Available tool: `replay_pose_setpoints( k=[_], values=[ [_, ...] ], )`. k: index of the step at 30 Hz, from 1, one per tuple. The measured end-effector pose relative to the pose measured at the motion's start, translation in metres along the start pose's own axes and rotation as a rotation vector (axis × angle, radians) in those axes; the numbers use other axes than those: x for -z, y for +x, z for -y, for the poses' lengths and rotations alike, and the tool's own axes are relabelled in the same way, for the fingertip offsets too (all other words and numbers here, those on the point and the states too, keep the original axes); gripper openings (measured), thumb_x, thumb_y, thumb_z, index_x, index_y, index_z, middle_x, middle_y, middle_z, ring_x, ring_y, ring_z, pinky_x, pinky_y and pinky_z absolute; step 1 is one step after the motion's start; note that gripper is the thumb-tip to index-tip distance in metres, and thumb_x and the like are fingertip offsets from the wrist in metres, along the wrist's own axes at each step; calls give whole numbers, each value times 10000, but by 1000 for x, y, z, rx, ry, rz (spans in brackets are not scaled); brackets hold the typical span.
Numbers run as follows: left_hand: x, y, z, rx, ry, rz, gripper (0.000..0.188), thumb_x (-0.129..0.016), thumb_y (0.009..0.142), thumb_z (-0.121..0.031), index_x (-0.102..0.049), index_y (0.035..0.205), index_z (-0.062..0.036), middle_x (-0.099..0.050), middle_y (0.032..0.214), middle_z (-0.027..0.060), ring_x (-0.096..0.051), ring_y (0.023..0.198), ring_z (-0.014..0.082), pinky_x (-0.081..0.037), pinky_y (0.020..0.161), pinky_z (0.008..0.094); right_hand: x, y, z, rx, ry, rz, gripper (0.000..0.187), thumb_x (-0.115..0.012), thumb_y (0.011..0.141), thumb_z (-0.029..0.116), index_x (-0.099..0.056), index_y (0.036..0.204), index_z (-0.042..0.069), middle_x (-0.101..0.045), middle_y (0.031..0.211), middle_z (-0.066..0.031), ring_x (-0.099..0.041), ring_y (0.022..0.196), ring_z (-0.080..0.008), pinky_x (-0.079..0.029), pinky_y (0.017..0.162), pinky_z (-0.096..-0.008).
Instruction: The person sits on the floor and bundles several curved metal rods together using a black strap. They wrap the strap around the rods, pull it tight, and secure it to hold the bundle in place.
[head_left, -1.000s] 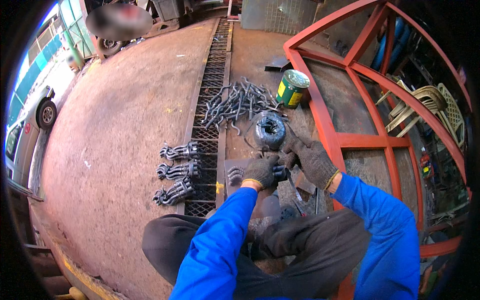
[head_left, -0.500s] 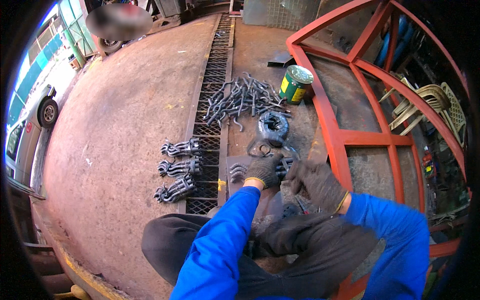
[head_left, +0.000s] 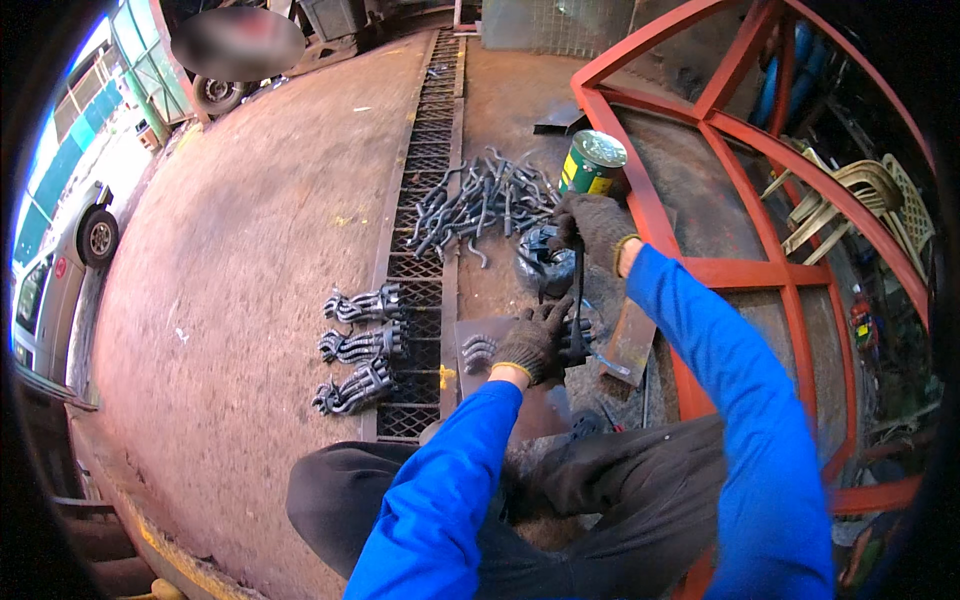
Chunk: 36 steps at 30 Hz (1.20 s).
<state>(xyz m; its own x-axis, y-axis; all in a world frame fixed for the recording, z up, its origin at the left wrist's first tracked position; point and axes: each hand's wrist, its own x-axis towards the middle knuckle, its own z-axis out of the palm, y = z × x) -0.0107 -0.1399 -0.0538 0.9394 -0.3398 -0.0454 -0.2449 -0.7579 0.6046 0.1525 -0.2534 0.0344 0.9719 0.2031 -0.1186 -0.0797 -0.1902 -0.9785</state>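
My gloved left hand [head_left: 533, 342] is closed over a bundle of bent metal rods [head_left: 478, 352] in front of me, its wavy ends sticking out to the left. Above and to the right, my gloved right hand [head_left: 595, 230] grips a dark strip [head_left: 579, 285], stretched taut up from the bundle. The strip's material is hard to make out. A roll of dark, shiny wrapping [head_left: 538, 268] lies just left of my right hand. Beyond it is a loose pile of bent rods [head_left: 485, 205]. Three bundles of rods, one of them the nearest bundle [head_left: 355, 388], lie in a column at left.
A green and yellow can [head_left: 597, 160] stands behind my right hand. The large red metal frame [head_left: 735, 272] rises along the right side, with plastic chairs [head_left: 865, 195] beyond. A metal grating [head_left: 418, 270] runs through the floor. A steel piece [head_left: 632, 345] lies right of the bundle.
My right hand has moved up and away from the bundle, drawing the dark strip taut. My left hand has stayed on the rods, shifting slightly.
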Motion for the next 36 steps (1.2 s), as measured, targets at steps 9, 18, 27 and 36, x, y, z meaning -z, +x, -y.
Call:
replay_pose_setpoints(
  k=[9, 18, 27, 36],
  values=[
    [9, -5, 7, 33, 38, 32, 811, -846, 612, -310, -487, 1309, -105, -615, 1202, 212, -564, 1123, 453, -461, 977, 504, -27, -42, 38, -93, 85, 28, 218, -536, 961, 196, -641, 888, 19, -604, 663, -72, -571, 537, -163, -461, 523, -294],
    [-10, 0, 18, -58, -23, -88, 407, -694, 780, -318, -607, 1099, -80, -676, 1042, 220, -643, 959, 432, -477, 886, 514, -22, -155, 73, -77, -49, 75, 281, -527, 976, 230, -649, 866, 1, -627, 678, -70, -582, 585, -147, -469, 559, -299],
    [-15, 1, 15, 42, -53, -114, 511, -798, 667, -308, -624, 1134, -194, -679, 1085, 153, -621, 1049, 402, -502, 873, 486, -22, -202, 61, 50, -213, 125, 319, -520, 1011, 280, -647, 866, 26, -584, 648, -26, -528, 555, -108, -423, 529, -264],
    [2, -11, 6, 50, -74, -78, 439, -693, 778, -307, -606, 1181, -157, -674, 1079, 198, -646, 993, 408, -512, 851, 485, -22, -252, 50, 23, -260, 113, 238, -519, 1019, 212, -630, 932, 21, -584, 749, -14, -504, 593, -83, -414, 528, -238]
  ],
)
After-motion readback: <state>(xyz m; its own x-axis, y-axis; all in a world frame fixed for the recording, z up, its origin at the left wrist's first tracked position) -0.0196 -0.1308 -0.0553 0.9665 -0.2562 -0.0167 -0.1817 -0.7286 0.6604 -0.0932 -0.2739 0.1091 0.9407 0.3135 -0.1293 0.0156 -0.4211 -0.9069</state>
